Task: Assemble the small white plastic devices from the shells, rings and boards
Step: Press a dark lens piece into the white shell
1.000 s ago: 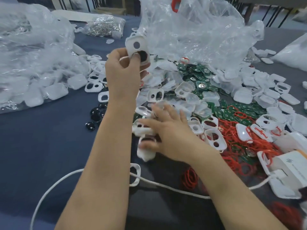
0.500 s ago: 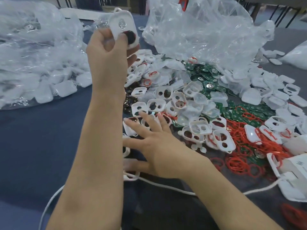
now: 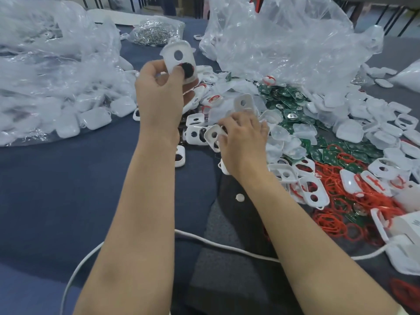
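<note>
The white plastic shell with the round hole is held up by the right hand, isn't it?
No. The head view shows the left hand holds up the white plastic shell with the round hole; the right hand is down in the pile of shells.

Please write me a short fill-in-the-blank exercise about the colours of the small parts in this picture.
The left hand holds a small round ____ disc against a white plastic shell with a round hole.
The thin rubber rings heaped at the right are ____.
The small square circuit boards in the pile are ____.
Missing words: black, red, green.
</note>
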